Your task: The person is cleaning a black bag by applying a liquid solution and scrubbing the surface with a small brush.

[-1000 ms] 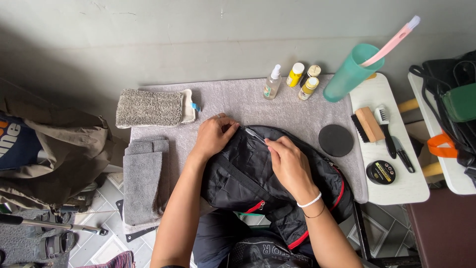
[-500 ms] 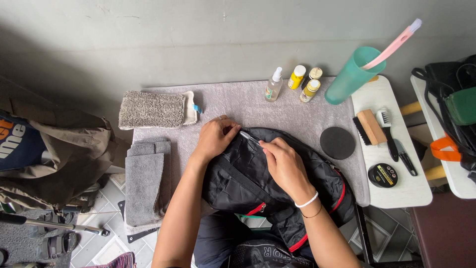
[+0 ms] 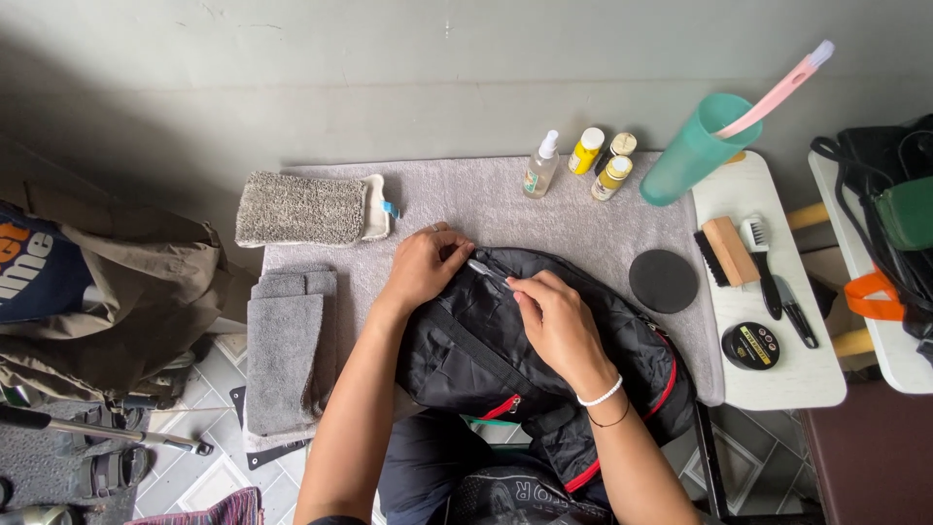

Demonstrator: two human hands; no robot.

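Lying across the grey towel (image 3: 583, 209) and under both hands is the black bag (image 3: 505, 360) with red trim, its near end spilling off toward the person's lap. Left of the left hand sit a stack of folded grey cloths (image 3: 284, 350) and, further up, a shaggy mitt (image 3: 301, 207). Beyond the hands, against the wall, stand a spray bottle (image 3: 540, 165) and three small yellow-capped bottles (image 3: 603, 163); a green cup (image 3: 695, 148) with a pink handle sticking out stands right of those. Right of the right hand lie a round black pad (image 3: 663, 281), then a small white table (image 3: 777, 331) with brushes and a polish tin (image 3: 750, 345).

The left hand (image 3: 423, 267) is closed on the bag's top edge, pinching the fabric taut. The right hand (image 3: 556, 321) is pinched on a small thin tool (image 3: 483, 268), seemingly a little brush, its tip touching the bag between the two hands.

Judging by this, the step in hand is detail work along the seam or zipper. Any further stroke calls for the left hand's tension and light, short pressure.
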